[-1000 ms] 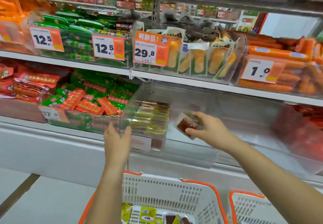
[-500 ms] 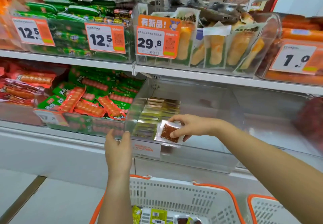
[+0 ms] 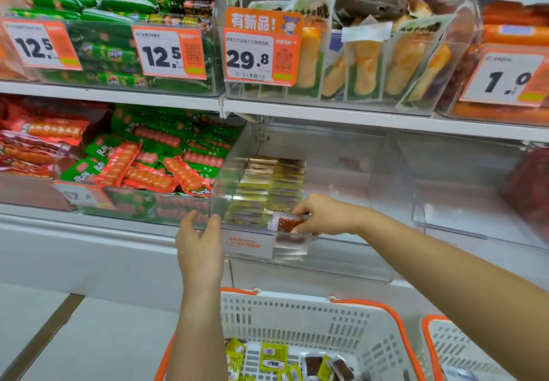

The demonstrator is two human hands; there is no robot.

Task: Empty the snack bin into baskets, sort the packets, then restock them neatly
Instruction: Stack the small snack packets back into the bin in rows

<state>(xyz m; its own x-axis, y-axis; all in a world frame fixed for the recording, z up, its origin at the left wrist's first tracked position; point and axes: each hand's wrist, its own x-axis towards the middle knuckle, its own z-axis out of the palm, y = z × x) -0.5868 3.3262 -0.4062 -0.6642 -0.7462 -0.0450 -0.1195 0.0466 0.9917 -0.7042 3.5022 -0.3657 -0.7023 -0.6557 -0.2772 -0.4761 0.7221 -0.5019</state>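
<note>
The clear snack bin (image 3: 341, 172) lies open from above across its right half — bare floor toward three o'clock. At nine o'clock, rows of packets (image 3: 267, 187) fill it. The shelf (image 3: 356, 116) overhead at twelve o'clock limits headroom — the front wall blocks a low approach.

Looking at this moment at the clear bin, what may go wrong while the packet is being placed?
1. The right hand pinches the brown packet only at its edge, right over the bin's front wall; it might slip out toward the basket.
2. Pushing it in may disturb the neat rows behind.
3. The left hand only touches the bin's corner, so the bin might shift.
</note>
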